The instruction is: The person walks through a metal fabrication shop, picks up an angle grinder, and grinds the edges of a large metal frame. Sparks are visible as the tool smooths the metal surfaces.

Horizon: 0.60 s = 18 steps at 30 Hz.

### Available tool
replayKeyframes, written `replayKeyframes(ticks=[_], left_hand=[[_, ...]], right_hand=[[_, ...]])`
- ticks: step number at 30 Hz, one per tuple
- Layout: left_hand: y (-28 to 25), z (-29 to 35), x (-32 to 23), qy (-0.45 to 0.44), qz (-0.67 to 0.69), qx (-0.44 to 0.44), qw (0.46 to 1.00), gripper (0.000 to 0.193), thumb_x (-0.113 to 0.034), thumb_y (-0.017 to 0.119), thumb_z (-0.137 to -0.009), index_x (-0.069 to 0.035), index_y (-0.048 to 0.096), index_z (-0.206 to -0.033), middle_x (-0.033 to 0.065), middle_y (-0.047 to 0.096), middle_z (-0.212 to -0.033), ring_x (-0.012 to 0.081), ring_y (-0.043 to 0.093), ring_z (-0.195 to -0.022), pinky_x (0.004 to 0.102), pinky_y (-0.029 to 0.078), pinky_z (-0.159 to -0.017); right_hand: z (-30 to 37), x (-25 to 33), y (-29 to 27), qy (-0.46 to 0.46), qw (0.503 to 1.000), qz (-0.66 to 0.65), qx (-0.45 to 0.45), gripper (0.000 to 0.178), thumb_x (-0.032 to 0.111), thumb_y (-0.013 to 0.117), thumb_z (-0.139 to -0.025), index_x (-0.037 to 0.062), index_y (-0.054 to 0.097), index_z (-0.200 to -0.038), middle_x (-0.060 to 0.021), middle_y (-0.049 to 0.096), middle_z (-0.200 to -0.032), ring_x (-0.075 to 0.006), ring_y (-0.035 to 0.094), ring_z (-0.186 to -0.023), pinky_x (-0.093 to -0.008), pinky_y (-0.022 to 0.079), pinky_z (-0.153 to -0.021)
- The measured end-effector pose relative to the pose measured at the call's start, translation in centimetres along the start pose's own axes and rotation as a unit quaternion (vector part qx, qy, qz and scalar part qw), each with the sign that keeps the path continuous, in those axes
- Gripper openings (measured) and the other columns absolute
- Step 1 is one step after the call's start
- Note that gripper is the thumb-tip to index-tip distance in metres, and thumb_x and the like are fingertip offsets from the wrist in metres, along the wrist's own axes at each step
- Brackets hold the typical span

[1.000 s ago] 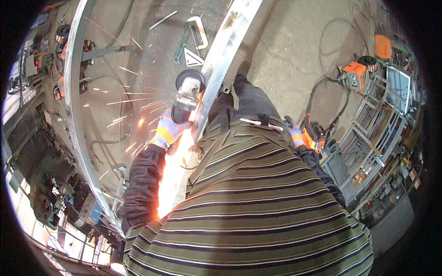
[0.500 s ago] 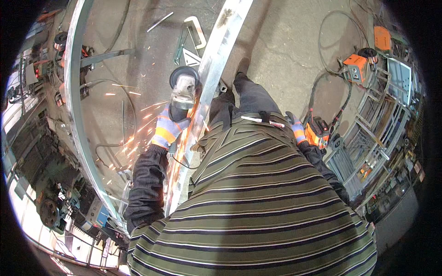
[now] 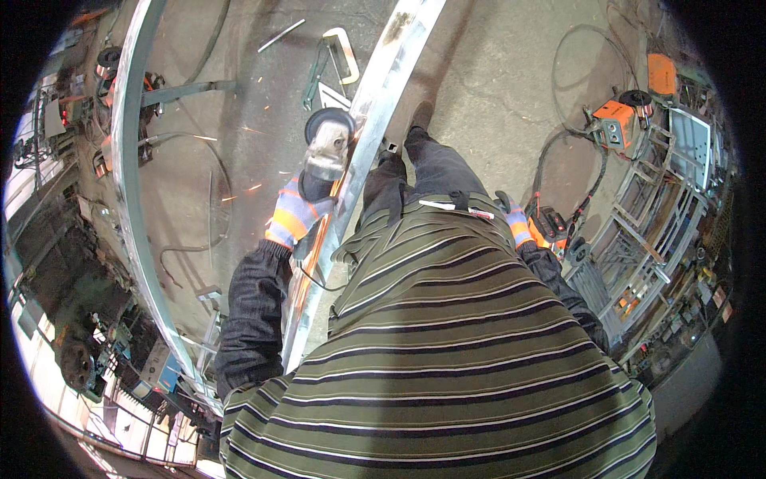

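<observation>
My left hand [image 3: 294,214], in a striped orange and lavender glove, is closed around the dark body of an angle grinder [image 3: 328,150]. The grinder's round guard and disc lie close against the left side of a long silvery metal bar [image 3: 373,120], which runs diagonally past my legs. A few sparks hang over the floor to its left. The bar's lower part glows orange beside my wrist. At my right side, my right hand [image 3: 515,220] hangs in a matching glove, its dark fingers loosely extended and nothing visible in them. Part of its palm is hidden.
A second long bar [image 3: 128,160] curves along the left. A C-shaped clamp [image 3: 343,56] and a thin rod [image 3: 281,36] lie on the floor ahead. To the right are an orange machine [image 3: 618,124], an orange-black tool [image 3: 550,226] with cables, and stacked metal frames [image 3: 638,239].
The spray of sparks has thinned to a few streaks. The grinder and my left hand have shifted slightly right in view. My right hand stays at my side.
</observation>
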<state>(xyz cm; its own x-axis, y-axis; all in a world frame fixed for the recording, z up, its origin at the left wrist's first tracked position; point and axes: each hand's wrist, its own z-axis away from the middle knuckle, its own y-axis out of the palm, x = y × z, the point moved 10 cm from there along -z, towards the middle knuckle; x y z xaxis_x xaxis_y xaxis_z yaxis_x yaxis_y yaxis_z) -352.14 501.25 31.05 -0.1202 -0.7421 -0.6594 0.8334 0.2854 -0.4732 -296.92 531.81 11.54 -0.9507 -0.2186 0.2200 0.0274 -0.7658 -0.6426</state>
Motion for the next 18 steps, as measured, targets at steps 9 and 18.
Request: replayKeyframes(ticks=[9, 18], left_hand=[[-0.2, 0.1, 0.5, -0.025, 0.019, -0.04, 0.999, 0.052, -0.018, 0.085, -0.069, -0.001, 0.067, -0.115, 0.0147, 0.076, -0.099, 0.0241, 0.073, -0.089, 0.0356, 0.057, -0.081], [0.3, 0.3, 0.4, -0.066, 0.026, -0.015, 0.997, 0.063, -0.02, 0.089, -0.068, 0.0, 0.063, -0.121, 0.0165, 0.074, -0.107, 0.0246, 0.073, -0.094, 0.0377, 0.057, -0.082]], right_hand=[[1.0, 1.2, 0.6, -0.004, 1.0, -0.023, 0.011, 0.058, 0.018, 0.068, -0.089, 0.0205, 0.054, -0.145, -0.018, 0.07, -0.122, -0.0373, 0.067, -0.114, -0.0446, 0.052, -0.095], [1.9, 4.1, -0.6, -0.115, 0.986, -0.115, -0.034, 0.058, 0.021, 0.069, -0.089, 0.0209, 0.054, -0.145, -0.0182, 0.07, -0.124, -0.0375, 0.067, -0.115, -0.0435, 0.052, -0.096]])
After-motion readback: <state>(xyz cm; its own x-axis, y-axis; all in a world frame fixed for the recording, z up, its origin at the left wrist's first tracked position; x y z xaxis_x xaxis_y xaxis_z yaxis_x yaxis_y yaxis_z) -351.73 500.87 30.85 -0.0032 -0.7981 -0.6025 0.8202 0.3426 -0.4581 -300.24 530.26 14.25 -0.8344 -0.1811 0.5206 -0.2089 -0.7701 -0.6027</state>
